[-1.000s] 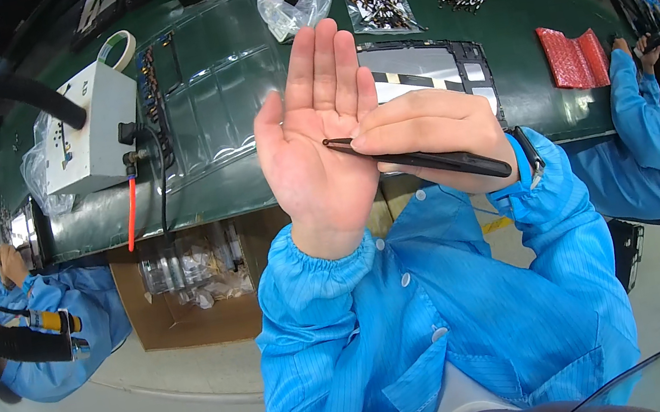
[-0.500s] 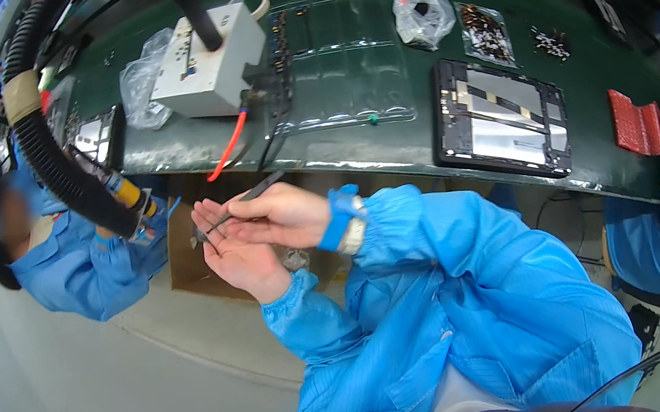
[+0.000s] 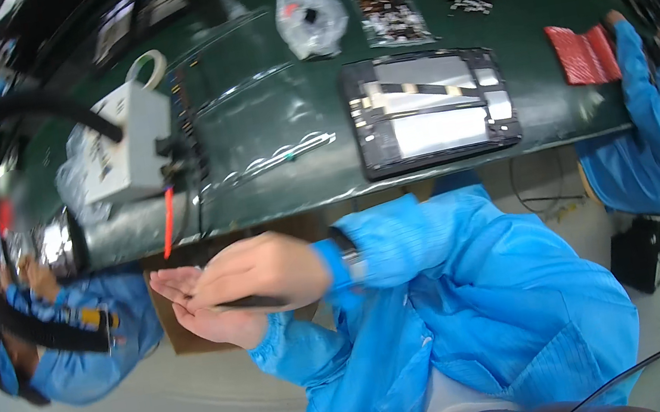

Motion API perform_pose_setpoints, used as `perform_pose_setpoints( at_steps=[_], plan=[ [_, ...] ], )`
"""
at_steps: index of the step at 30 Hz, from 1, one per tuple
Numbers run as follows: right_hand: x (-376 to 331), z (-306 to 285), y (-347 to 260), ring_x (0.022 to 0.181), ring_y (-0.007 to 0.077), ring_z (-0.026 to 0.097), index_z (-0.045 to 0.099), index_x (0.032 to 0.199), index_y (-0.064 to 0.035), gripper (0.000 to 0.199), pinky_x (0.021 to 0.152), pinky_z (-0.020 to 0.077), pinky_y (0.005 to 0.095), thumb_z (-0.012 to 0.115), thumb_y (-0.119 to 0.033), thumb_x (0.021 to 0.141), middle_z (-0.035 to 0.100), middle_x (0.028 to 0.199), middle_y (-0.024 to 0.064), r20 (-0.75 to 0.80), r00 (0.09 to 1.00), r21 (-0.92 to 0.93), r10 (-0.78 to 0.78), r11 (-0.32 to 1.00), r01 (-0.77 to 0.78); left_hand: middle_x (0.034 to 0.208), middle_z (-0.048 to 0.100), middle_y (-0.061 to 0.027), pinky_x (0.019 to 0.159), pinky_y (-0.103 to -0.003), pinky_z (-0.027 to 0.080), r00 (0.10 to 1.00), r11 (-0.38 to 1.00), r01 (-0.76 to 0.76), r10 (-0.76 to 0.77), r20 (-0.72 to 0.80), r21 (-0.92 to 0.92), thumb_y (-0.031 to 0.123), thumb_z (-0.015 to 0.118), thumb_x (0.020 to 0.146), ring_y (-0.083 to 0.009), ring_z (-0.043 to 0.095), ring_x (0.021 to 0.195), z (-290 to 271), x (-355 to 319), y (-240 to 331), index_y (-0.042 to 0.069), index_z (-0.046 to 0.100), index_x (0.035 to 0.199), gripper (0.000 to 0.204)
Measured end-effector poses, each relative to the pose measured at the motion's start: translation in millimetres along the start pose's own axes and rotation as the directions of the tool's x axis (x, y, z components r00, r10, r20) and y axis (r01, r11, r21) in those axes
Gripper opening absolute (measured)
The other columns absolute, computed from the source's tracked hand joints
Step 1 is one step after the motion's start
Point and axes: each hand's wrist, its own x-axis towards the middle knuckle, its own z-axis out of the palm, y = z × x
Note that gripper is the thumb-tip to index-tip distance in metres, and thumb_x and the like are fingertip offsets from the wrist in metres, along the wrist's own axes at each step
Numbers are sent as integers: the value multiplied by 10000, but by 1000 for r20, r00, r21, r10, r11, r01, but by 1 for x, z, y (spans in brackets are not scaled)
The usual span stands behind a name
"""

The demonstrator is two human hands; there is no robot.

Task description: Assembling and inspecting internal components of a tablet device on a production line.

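My left hand (image 3: 223, 324) is palm up beyond the table's near edge, its fingers stretched out flat. Over that palm, my right hand (image 3: 275, 269) is closed around dark tweezers (image 3: 257, 303), with a blue wrist strap (image 3: 336, 270) and a watch at its wrist. The tweezers lie low along the right hand, and their tips are hidden or blurred. A tiny dark speck shows near the fingers on the left palm, too small to name. Up on the table, the opened tablet-like device (image 3: 435, 112) lies to the right of both hands, showing silver panels and a dark frame.
A white box (image 3: 129, 139) with a red tube (image 3: 170, 224) stands at the left, near a black hose (image 3: 8, 107). Behind the device lie a clear plastic bag (image 3: 313, 24), a bag of small parts (image 3: 392, 17) and red bubble wrap (image 3: 584, 54). Co-workers sit on both sides.
My view has swung so the table things sit further left. The right hand has turned over the left palm, and the tweezers, earlier pointing up and back, now lie below its fingers.
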Motion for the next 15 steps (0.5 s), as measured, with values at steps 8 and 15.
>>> perform_pose_setpoints(
  at_steps=[8, 15],
  plan=[
    [-34, -262, -66, 887, 162, 586, 637, 961, 9, 180, 773, 467, 265, 606, -20, 785, 620, 976, 94, -291, 862, -559, 416, 657, -506, 1126, 554, -171, 888, -354, 417, 188, 603, -548, -587, 788, 580, 157, 478, 849, -288, 542, 1027, 150, -40, -137, -19, 512, 1134, 337],
    [-77, -321, -15, 847, 103, 561, 621, 996, 6, 201, 746, 462, 228, 590, -18, 799, 609, 933, 52, -291, 661, -286, 692, 596, -750, 923, 609, -140, 724, -381, 467, 42, 234, -909, -772, 634, 344, 209, 538, 817, -319, 579, 831, 165, -42, -236, 34, 589, 1011, 266]
  ],
)
